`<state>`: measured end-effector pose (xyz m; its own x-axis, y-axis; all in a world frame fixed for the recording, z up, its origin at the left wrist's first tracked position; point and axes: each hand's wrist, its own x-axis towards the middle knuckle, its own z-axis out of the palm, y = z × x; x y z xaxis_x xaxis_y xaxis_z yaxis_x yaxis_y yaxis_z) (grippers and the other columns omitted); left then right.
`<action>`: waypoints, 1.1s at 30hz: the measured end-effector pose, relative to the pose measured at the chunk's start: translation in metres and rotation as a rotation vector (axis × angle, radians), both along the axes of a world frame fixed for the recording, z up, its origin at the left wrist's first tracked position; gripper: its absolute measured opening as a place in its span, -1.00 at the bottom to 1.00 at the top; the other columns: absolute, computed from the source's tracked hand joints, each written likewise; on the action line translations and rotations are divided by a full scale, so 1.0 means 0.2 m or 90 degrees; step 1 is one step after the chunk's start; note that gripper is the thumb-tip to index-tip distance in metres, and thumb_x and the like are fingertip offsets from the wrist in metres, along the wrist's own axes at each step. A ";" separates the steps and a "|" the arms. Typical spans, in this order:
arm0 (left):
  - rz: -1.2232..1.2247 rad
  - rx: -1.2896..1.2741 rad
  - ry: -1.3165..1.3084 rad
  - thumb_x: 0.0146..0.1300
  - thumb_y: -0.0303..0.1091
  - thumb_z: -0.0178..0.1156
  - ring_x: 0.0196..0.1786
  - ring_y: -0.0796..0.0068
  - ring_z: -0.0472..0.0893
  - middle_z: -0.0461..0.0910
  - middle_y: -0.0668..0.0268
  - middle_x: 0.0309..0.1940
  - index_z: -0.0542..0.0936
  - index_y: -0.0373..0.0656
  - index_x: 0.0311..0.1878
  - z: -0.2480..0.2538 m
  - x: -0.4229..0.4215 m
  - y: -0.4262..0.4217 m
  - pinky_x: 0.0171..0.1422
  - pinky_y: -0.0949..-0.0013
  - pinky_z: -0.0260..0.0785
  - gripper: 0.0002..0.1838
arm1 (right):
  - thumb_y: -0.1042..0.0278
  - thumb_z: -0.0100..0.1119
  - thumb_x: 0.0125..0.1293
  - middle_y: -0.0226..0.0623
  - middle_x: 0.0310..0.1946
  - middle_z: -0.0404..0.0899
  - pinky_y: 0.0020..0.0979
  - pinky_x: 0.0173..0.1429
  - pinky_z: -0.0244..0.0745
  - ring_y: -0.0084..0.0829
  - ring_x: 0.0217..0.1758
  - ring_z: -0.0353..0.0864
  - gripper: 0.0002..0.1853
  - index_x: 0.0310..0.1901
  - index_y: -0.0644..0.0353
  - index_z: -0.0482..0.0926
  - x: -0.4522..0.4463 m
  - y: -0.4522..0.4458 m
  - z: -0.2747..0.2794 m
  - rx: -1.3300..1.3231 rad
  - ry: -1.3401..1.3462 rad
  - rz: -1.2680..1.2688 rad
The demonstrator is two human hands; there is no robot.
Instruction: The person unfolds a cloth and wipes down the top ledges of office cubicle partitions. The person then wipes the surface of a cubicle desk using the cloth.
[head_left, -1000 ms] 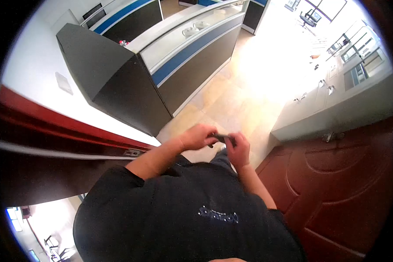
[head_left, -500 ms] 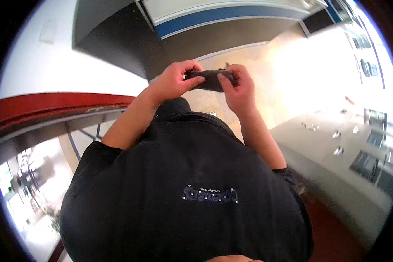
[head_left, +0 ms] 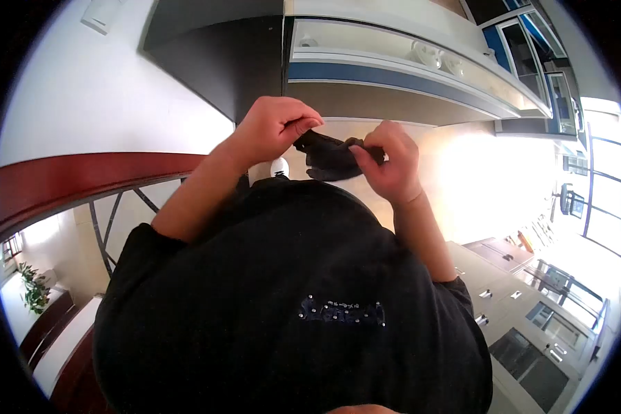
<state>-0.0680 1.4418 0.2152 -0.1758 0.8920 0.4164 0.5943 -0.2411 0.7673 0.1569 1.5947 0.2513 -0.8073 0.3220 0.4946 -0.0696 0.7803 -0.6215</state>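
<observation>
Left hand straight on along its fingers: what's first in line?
Probably the slack of the dark cloth the left hand is already pinching, then the right hand holding its other end. Depth is hard to judge from one view, so it might pass just above the cloth.

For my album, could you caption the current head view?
Bare left hand and bare right hand hold a crumpled black cloth above a beige floor.

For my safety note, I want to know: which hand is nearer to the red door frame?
Left. The left hand is at the end of the dark cloth toward the red door frame; the right hand is at its far end.
</observation>
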 end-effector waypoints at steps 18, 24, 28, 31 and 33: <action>0.125 -0.002 -0.270 0.71 -0.39 0.06 -0.14 0.75 0.48 0.54 0.48 -0.17 0.58 -0.20 0.09 0.54 -0.11 0.23 -0.03 0.59 0.40 -0.86 | 0.48 0.48 0.36 -0.28 -0.53 0.54 -0.40 -0.40 0.41 -0.43 -0.54 0.49 -0.75 -0.39 0.25 0.55 -0.44 0.78 0.28 -0.070 -0.036 0.414; 0.255 0.056 0.104 0.72 -0.35 0.06 -0.12 0.62 0.58 0.61 0.42 -0.11 0.61 -0.18 0.15 0.85 0.01 0.28 0.00 0.58 0.47 -0.82 | 0.45 0.59 0.18 -0.24 -0.60 0.40 -0.32 -0.38 0.34 -0.34 -0.53 0.38 -0.66 -0.44 0.21 0.49 -0.51 0.86 0.50 0.089 -0.046 0.326; 0.394 0.036 0.178 0.68 -0.31 0.14 -0.11 0.54 0.70 0.70 0.33 -0.13 0.67 -0.14 0.19 0.92 0.10 0.26 0.01 0.51 0.55 -0.78 | 0.49 0.53 0.21 -0.25 -0.44 0.50 -0.32 -0.22 0.51 -0.26 -0.41 0.50 -0.79 -0.19 0.24 0.65 -0.53 0.93 0.49 -0.078 -0.046 0.323; 0.438 0.043 0.106 0.66 -0.29 0.18 -0.10 0.55 0.69 0.71 0.34 -0.14 0.68 -0.16 0.17 0.91 0.19 0.26 0.02 0.50 0.55 -0.78 | 0.57 0.45 0.28 -0.23 -0.31 0.59 -0.31 -0.01 0.59 -0.28 -0.27 0.62 -0.70 0.04 0.23 0.69 -0.58 1.06 0.42 0.033 -0.116 0.408; 0.534 0.016 0.162 0.65 -0.29 0.20 -0.11 0.61 0.66 0.70 0.38 -0.16 0.68 -0.19 0.16 0.91 0.24 0.25 0.00 0.51 0.53 -0.77 | 0.54 0.31 0.46 -0.19 -0.24 0.67 -0.32 0.14 0.58 -0.35 -0.15 0.66 -0.80 0.08 0.25 0.65 -0.61 1.14 0.37 0.172 -0.121 0.441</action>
